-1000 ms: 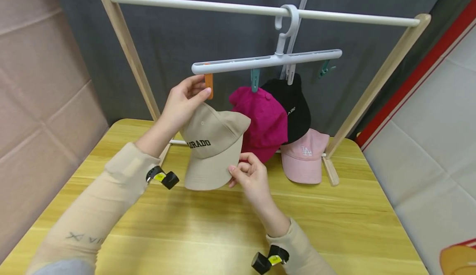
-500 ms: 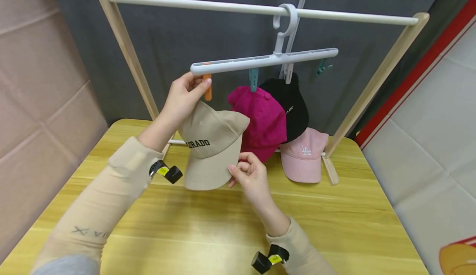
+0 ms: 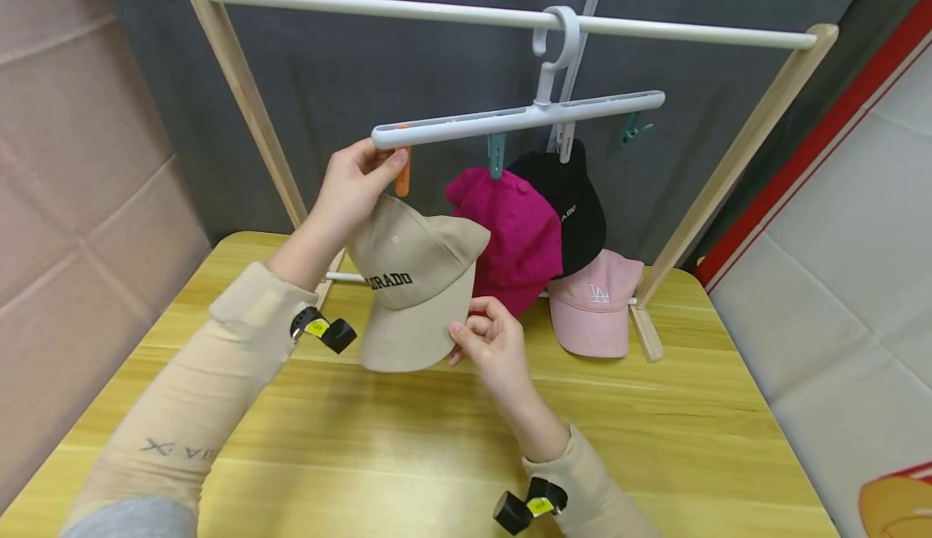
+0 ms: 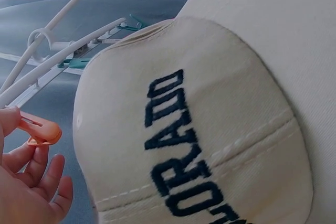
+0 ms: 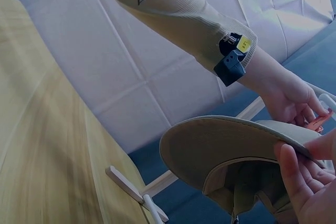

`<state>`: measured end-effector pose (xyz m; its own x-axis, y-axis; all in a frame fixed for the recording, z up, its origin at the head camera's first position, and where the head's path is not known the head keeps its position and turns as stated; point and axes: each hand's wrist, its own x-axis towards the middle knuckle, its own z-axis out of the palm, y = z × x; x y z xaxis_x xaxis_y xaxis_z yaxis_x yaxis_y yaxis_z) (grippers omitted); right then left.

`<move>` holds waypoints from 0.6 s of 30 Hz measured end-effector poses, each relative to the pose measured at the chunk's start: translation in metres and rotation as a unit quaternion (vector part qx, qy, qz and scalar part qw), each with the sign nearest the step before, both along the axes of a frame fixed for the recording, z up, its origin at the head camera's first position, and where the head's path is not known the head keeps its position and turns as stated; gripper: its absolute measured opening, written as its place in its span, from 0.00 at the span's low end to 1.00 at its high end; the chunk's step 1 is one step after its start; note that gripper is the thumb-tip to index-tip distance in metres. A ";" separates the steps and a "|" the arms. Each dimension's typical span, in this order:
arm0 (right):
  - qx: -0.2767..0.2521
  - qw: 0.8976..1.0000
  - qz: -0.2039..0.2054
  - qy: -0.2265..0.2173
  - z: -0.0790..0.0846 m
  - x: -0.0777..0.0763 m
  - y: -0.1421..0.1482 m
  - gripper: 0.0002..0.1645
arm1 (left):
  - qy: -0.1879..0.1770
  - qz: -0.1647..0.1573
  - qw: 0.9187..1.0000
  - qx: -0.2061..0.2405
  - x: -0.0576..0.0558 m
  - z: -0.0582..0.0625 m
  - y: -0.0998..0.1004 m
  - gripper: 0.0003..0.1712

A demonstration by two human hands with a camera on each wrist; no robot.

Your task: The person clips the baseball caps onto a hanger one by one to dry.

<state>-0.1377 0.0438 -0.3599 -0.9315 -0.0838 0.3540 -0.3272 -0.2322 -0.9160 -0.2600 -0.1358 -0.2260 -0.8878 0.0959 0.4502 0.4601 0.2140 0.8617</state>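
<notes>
My right hand [image 3: 491, 344] pinches the brim edge of a beige baseball cap [image 3: 418, 271] with dark lettering, holding it up in front of the rack. Thumb above and fingers beneath the brim show in the right wrist view. At the left end of a white clip hanger [image 3: 466, 127], my left hand [image 3: 357, 178] pinches an orange clothespin [image 4: 41, 129] between thumb and fingers. The cap's crown lies just below that clothespin. A teal clothespin [image 3: 497, 156] holds a magenta cap [image 3: 510, 239], and a white clothespin [image 3: 567, 143] holds a black cap [image 3: 582, 230].
The hanger hooks over the white rail [image 3: 379, 8] of a wooden-legged rack [image 3: 247, 101]. Another teal clothespin [image 3: 633, 131] hangs at its right end. A pink cap [image 3: 593, 311] sits on the wooden table [image 3: 408, 449] by the rack's right foot [image 3: 648, 336].
My left hand has shifted slightly left on the orange clothespin, and its fingers have closed in on it. The right hand and beige cap stay nearly in place.
</notes>
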 end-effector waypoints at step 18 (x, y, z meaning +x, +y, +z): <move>0.004 1.000 -0.003 0.014 0.003 0.000 0.003 0.13 | -0.026 -0.025 0.999 0.012 -0.001 0.002 -0.004 0.17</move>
